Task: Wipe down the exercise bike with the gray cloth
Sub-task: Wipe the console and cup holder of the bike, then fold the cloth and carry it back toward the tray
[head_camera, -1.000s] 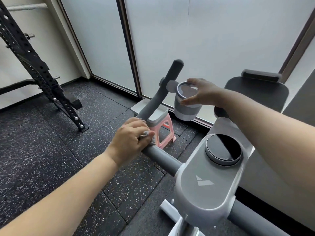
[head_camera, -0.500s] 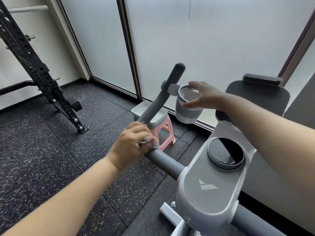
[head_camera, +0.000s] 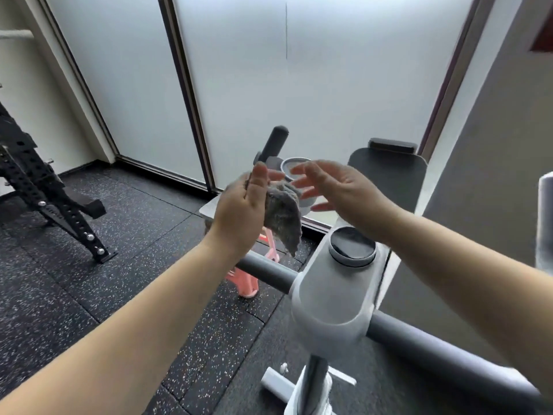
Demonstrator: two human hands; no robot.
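Observation:
The exercise bike's white console [head_camera: 332,298] with its round dark knob [head_camera: 352,244] sits at centre right, on a grey handlebar [head_camera: 263,269] that runs left and bends up to a dark grip end [head_camera: 276,139]. My left hand [head_camera: 239,214] is raised above the bar and holds the gray cloth [head_camera: 282,217], which hangs down from its fingers. My right hand [head_camera: 332,187] hovers just right of the cloth, fingers spread, holding nothing. The grey cup holder [head_camera: 294,167] is mostly hidden behind both hands.
A black perforated rack leg [head_camera: 59,205] stands at the left on the speckled rubber floor [head_camera: 119,280]. A pink step stool [head_camera: 248,283] is under the handlebar. Frosted glass panels [head_camera: 239,85] close the back. A dark tablet rest [head_camera: 389,172] rises behind the console.
My left hand has lifted off the handlebar, bringing the cloth up into the air. My right hand has let go of the cup holder and moved toward the cloth. The camera tilted.

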